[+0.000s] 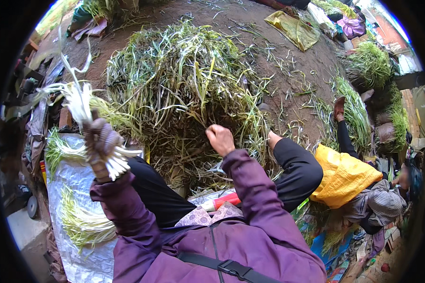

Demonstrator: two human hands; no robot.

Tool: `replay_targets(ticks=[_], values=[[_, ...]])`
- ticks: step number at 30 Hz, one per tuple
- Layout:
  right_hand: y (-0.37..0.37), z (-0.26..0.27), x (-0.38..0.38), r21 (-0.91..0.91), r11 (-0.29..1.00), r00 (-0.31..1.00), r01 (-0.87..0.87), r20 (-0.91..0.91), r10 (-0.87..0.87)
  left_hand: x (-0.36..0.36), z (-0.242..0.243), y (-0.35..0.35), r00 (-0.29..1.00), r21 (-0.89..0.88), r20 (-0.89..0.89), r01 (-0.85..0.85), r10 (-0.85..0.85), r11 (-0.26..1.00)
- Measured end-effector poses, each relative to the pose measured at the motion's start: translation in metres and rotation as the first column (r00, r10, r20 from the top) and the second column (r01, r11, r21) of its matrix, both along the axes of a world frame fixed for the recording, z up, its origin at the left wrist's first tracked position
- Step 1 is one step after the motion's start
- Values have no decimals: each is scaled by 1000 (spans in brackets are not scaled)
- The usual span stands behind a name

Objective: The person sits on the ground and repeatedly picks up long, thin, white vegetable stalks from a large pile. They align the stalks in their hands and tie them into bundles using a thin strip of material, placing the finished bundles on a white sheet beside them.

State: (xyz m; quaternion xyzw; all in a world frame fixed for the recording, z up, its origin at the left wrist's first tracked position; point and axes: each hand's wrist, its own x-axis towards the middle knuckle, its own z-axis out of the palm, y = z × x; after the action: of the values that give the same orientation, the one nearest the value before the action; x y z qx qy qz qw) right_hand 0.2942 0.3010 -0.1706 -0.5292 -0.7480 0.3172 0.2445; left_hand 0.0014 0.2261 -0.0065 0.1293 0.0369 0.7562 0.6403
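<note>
My left hand (101, 136), in a brown knitted glove, is raised at the left and grips a bundle of pale leafy stalks. White cut ends (117, 164) stick out below the fist, and limp whitish leaves (78, 100) rise above it. Bare and with its fingers curled together, my right hand (220, 140) is at the near side of a big heap of green and yellowed stalks (177, 70). Whether a stalk lies between its fingertips is hidden. The heap stands on the ground between my knees.
Left of me a white plastic sheet (65, 173) bears trimmed bunches (86, 219). A person with a yellow cloth (343, 177) sits close on my right. Beyond are more green bundles (368, 65) and a yellowish sack (293, 30) on bare soil (233, 21).
</note>
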Motion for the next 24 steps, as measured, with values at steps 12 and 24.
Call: replay_targets(ticks=[12, 24], values=[[11, -2, -22, -242, 970, 965, 18, -251, -80, 59, -52, -7, 954, -554, -297, -133, -46, 822], [-54, 66, 10, -547, 811, 794, -205, -578, -189, 106, -91, -5, 721, -685, -599, -235, -348, 690]])
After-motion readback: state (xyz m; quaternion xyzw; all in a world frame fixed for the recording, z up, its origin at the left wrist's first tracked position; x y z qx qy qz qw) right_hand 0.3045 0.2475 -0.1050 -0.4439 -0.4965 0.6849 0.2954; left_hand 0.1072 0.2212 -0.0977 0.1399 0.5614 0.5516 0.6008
